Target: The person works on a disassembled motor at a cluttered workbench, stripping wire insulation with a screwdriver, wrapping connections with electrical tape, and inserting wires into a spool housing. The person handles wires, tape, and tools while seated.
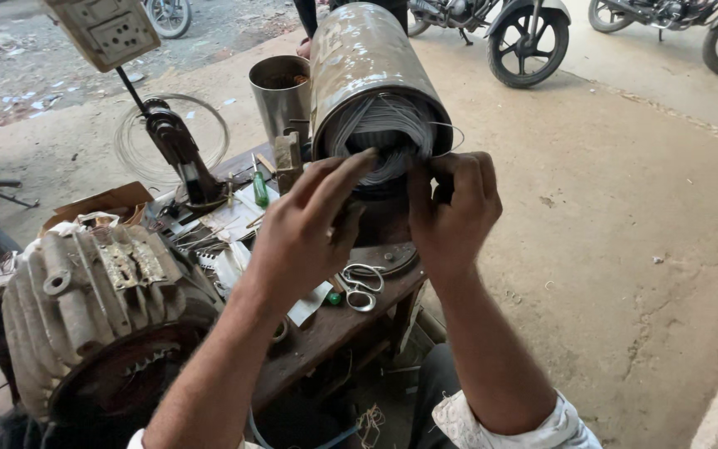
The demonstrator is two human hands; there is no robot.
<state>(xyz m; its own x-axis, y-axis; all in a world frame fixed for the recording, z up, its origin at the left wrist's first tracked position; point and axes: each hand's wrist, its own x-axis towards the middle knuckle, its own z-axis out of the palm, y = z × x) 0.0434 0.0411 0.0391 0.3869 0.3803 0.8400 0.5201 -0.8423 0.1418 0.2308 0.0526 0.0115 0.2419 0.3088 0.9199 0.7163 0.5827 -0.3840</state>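
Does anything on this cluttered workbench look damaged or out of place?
One oddity: a stray loop of pale wire springs sideways from the neat winding inside the shiny metal cylinder, beside the right hand. The left hand touches the winding too.

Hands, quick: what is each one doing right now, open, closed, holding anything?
Left hand: open, fingers spread, fingertips touching the wire coil at the end of the metal cylinder.
Right hand: curled closed, pinching wire strands of the coil.
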